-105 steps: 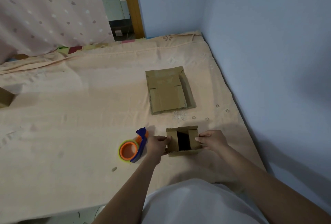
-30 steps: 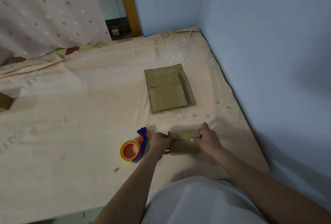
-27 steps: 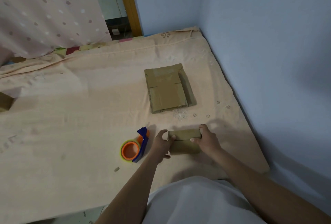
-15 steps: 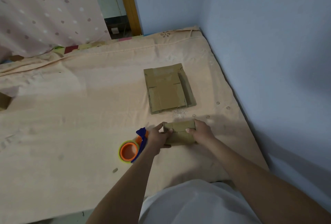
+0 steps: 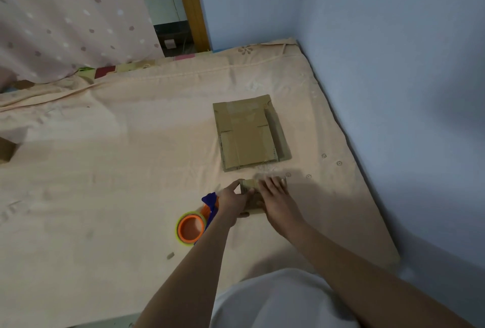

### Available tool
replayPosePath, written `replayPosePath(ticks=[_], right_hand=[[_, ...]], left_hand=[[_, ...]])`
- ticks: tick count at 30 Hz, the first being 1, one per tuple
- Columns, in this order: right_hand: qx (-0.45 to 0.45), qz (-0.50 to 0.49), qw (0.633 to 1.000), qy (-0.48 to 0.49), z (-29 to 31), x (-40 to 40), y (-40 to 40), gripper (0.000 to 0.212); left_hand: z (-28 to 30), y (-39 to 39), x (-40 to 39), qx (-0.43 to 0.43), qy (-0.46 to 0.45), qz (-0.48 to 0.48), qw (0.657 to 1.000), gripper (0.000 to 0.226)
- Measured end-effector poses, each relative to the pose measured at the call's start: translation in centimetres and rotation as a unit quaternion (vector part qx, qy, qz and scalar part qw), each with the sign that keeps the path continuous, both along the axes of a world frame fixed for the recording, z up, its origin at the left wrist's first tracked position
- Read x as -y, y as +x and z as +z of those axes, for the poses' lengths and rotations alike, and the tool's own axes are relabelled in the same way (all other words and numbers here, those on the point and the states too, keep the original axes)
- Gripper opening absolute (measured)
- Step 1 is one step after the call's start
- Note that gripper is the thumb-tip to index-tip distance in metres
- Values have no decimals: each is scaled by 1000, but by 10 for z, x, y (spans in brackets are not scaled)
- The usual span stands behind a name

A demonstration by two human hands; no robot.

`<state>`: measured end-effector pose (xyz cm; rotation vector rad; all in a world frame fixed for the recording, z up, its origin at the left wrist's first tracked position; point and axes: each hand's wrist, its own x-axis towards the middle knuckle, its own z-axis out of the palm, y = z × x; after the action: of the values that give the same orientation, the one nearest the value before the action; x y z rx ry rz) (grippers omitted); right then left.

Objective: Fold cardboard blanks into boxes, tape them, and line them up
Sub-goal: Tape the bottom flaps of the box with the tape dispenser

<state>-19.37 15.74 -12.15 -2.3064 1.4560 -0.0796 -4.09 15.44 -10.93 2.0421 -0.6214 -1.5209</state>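
A small brown cardboard box stands on the peach bedsheet, its flaps folded shut. My left hand grips its left side, thumb on the near face. My right hand lies flat over the top with fingers spread, slightly blurred, hiding most of the box. An orange tape dispenser with a blue handle lies just left of my left hand. A stack of flat cardboard blanks lies beyond the box.
A blue wall runs along the bed's right edge and far corner. Another cardboard box shows at the far left edge. A dotted curtain hangs at the back left. A small scrap lies near the bed's front.
The box's open flaps have been folded shut. The box has shifted a little away from me, and my right hand has moved from its right side onto the top.
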Motion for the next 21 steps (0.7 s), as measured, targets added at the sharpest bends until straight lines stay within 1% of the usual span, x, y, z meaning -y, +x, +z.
replayPosePath(ticks=[2, 3, 4, 6, 7, 8, 9, 11, 13, 14, 16, 18, 20, 21], right_hand=[[-10, 6, 1000, 0, -3, 2, -1, 63], [-17, 13, 1000, -3, -4, 3, -2, 66], [-27, 21, 999, -8, -5, 4, -3, 69], [-43, 29, 999, -15, -10, 6, -2, 75], [-52, 29, 998, -19, -13, 7, -1, 77], [-62, 30, 997, -22, -14, 7, 0, 79], [-64, 30, 997, -27, -13, 6, 1, 79], [-63, 32, 997, -30, -11, 6, 0, 76], [-65, 34, 997, -33, -11, 6, 0, 67], [-73, 37, 996, -31, -12, 7, 0, 63], [-80, 39, 996, -25, -13, 10, 1, 62], [-58, 38, 997, -23, -14, 11, 0, 61], [-42, 34, 998, -16, -15, 13, -1, 65], [-43, 31, 999, -5, -14, 14, -1, 66]], left_hand=[[-1, 3, -3, 22, -31, -46, 998, 51], [0, 7, -7, 61, -58, -73, 994, 44], [1, 12, -12, 119, -89, -95, 984, 37], [0, 30, -27, 267, -131, -114, 948, 24], [-2, 40, -35, 328, -134, -117, 928, 22], [-4, 49, -43, 369, -117, -123, 914, 22], [-4, 57, -50, 394, -81, -130, 906, 26], [-6, 68, -63, 420, 21, -158, 893, 38], [-8, 73, -75, 426, 79, -203, 878, 41], [-8, 74, -80, 424, 83, -225, 873, 39], [-9, 72, -85, 412, 75, -241, 876, 32], [-9, 69, -85, 407, 69, -234, 880, 20], [-7, 68, -85, 404, 75, -224, 884, 6], [-6, 69, -84, 399, 77, -222, 886, 4]])
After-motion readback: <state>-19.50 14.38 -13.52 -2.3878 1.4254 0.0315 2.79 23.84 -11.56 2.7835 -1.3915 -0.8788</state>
